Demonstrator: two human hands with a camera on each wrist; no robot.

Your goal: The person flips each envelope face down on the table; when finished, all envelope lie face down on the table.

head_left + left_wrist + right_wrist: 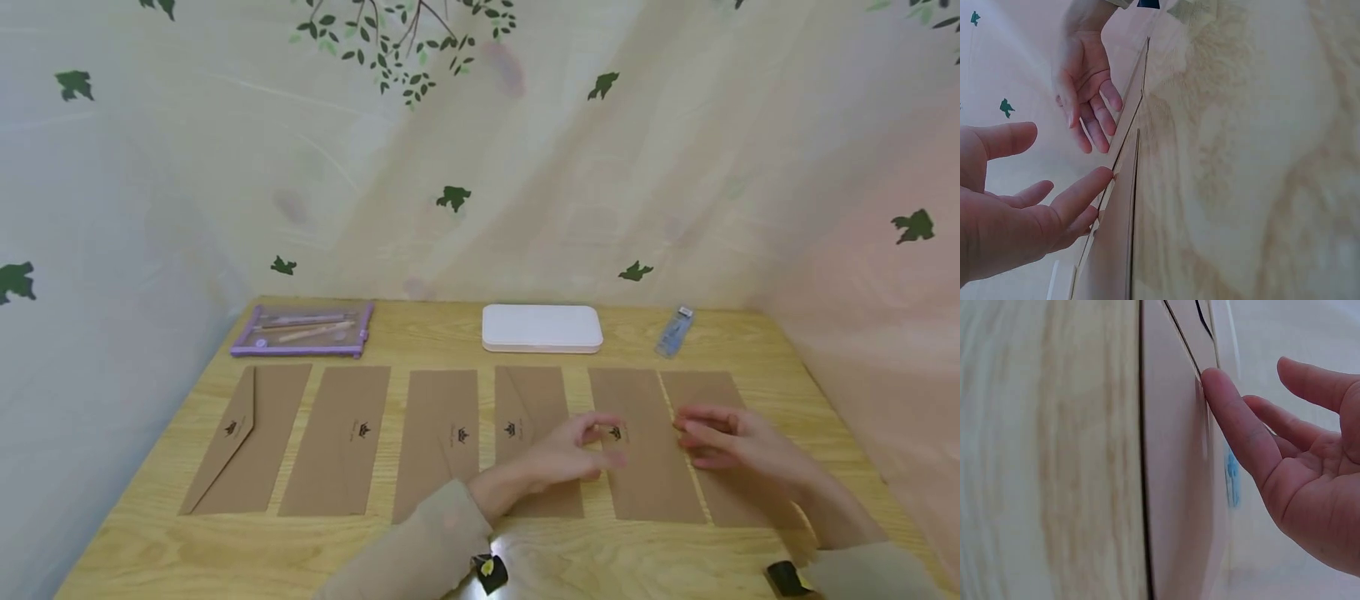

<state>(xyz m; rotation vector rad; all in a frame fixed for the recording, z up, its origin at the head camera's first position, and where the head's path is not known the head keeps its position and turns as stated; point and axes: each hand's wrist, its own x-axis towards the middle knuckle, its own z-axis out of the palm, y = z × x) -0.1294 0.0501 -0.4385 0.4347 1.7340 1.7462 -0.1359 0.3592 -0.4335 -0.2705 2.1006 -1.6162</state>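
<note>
Several brown paper envelopes lie side by side in a row on the wooden table. My left hand is over the fourth envelope from the left, its fingers spread and reaching across the left edge of the fifth envelope. Over the rightmost envelope is my right hand, fingertips near the narrow gap beside the fifth one. In the right wrist view, a fingertip of the right hand meets an envelope edge, thumb held apart. Neither hand grips anything. Small black crown prints mark most of the envelopes.
Behind the row stand a purple-edged clear pencil pouch with pens inside, a white flat case and a small blue packet. A pale curtain with leaf prints encloses the back and sides of the table.
</note>
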